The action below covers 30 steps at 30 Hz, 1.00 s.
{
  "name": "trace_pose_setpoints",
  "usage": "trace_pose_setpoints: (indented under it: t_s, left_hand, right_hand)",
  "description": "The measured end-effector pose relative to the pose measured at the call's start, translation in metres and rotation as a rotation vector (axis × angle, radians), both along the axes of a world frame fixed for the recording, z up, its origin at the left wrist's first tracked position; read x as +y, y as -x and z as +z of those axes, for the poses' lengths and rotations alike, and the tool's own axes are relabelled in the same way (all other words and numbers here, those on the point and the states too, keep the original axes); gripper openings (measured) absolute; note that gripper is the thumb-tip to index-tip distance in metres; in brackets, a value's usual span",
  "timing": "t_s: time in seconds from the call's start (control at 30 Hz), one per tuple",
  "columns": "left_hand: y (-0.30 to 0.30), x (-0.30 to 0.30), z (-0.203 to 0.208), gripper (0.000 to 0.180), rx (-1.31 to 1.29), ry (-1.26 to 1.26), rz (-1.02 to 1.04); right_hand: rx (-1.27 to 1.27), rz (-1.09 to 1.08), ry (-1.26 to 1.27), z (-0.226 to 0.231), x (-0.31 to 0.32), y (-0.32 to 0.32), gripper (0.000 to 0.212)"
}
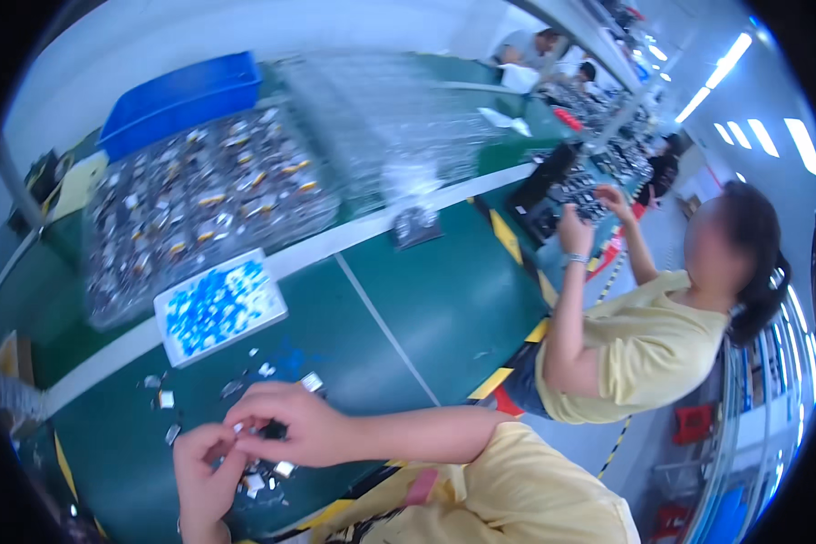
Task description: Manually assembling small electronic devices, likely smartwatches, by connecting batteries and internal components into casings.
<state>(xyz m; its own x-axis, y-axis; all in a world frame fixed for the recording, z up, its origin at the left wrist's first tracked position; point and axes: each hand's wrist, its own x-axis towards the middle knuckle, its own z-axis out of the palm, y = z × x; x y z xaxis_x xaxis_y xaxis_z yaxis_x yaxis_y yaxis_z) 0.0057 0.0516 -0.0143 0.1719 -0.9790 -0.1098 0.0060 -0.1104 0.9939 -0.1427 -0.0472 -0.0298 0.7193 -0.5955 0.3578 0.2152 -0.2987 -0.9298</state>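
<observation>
My left hand [201,473] and my right hand [301,424] meet above the near left of the green table, fingertips pinched together. What they pinch is too small to make out; a tiny pale spot shows between the fingertips. Under my right palm a dark piece shows, and I cannot tell whether it is held. Close beneath my hands lies a loose group of small silvery and white parts [256,482]. More small parts lie beyond them, among them a square silvery piece [312,382] and a white one [166,399].
A white tray [277,299] of small blue and white pieces stands ahead. Behind it are a clear tray [109,313] of parts, a blue bin [181,95] and stacked clear trays [363,109]. A bag [417,227] lies mid-table. At right, a co-worker [653,349] handles parts.
</observation>
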Motion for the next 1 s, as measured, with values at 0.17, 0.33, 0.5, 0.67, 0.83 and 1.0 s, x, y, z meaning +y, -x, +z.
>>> trace_pose_setpoints:
  t_s: [0.17,0.33,0.5,0.67,0.83,1.0]
  left_hand:
    - [0.003,-0.009,-0.011,0.005,-0.193,0.149,0.097]
    - [0.012,-0.020,-0.007,0.007,-0.479,0.298,0.081]
    - [0.013,-0.019,-0.009,0.008,-0.474,0.283,0.068]
    - [0.012,-0.017,-0.011,0.009,-0.439,0.243,0.098]
    - [0.012,-0.019,-0.004,0.008,-0.480,0.224,0.052]
    - [0.012,-0.018,-0.002,0.009,-0.601,0.262,0.011]
  right_hand:
    - [-0.024,-0.071,-0.043,-0.005,-0.002,-0.004,0.016]
    - [0.039,-0.033,-0.097,-0.007,-0.014,0.000,0.012]
    - [0.005,-0.011,-0.120,-0.013,-0.015,0.002,0.012]
    - [0.039,-0.139,0.127,-0.004,-0.018,0.005,0.008]
    - [0.078,-0.147,0.442,-0.002,-0.027,0.010,0.012]
    - [0.134,-0.119,0.458,-0.003,-0.024,0.008,0.013]
